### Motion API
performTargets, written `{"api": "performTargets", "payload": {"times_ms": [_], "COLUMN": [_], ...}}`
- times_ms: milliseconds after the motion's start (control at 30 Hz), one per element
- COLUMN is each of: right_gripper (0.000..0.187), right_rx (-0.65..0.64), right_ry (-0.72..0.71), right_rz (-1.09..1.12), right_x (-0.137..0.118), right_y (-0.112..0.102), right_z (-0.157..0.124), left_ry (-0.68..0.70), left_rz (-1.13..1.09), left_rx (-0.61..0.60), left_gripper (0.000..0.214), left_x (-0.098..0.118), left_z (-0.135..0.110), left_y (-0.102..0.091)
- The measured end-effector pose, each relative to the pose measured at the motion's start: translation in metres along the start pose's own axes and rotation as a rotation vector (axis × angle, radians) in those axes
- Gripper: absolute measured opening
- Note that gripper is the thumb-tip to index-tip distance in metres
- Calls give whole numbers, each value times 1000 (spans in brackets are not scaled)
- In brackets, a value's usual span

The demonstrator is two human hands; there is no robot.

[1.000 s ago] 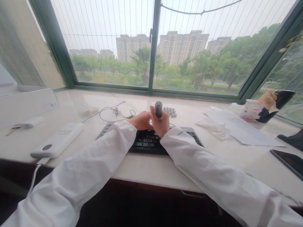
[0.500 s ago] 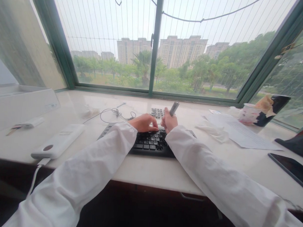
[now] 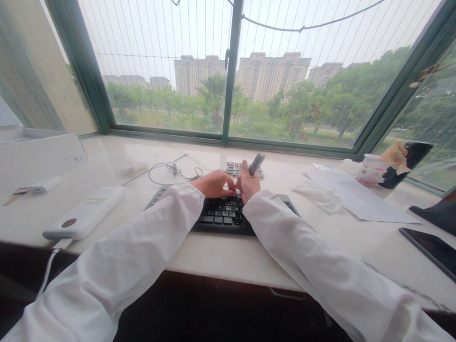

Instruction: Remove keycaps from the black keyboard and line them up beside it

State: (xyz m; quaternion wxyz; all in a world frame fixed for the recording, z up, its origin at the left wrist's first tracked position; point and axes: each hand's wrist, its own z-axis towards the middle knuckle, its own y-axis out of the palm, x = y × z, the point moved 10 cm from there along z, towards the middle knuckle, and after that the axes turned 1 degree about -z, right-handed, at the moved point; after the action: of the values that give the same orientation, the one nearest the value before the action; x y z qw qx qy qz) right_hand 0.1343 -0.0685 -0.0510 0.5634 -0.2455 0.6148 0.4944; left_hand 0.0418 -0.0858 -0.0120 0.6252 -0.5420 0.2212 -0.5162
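Note:
A black keyboard [image 3: 220,225] lies on the white counter in front of me, and some of its key places look bare. My left hand [image 3: 215,184] rests over its upper rows, thumb and fingers bent together in a pinch. Whatever may be between those fingertips is too small to make out. Wrapped round a grey tool [image 3: 256,164], my right hand [image 3: 249,184] is closed beside the left, with the fingertips of both hands meeting. The tool's grey end sticks up above the fist; its lower end is hidden. Several loose keycaps [image 3: 233,167] lie in rows behind the hands.
Left are a thin cable [image 3: 164,175], a white power bank [image 3: 86,213] with a plugged lead, and a white box [image 3: 37,157]. Right are crumpled tissue [image 3: 324,198], paper sheets [image 3: 361,198], a paper cup [image 3: 373,168] and a phone [image 3: 432,253]. A window stands behind.
My right hand has moved slightly left with the grey tool, closing on my left hand's fingertips. The tool leans a little more to the right. My left hand stays over the keyboard.

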Motion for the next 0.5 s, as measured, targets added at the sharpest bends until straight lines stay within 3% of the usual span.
{"api": "performTargets", "payload": {"times_ms": [167, 500], "right_gripper": [41, 36], "right_rx": [40, 129], "right_ry": [15, 230], "right_rz": [-5, 193], "right_x": [2, 15], "right_y": [1, -14], "right_z": [-4, -1], "left_ry": [-14, -88], "left_rz": [-141, -168], "left_rx": [-17, -16], "left_gripper": [22, 24], "left_x": [-5, -8], "left_z": [-1, -3], "left_y": [2, 0]}}
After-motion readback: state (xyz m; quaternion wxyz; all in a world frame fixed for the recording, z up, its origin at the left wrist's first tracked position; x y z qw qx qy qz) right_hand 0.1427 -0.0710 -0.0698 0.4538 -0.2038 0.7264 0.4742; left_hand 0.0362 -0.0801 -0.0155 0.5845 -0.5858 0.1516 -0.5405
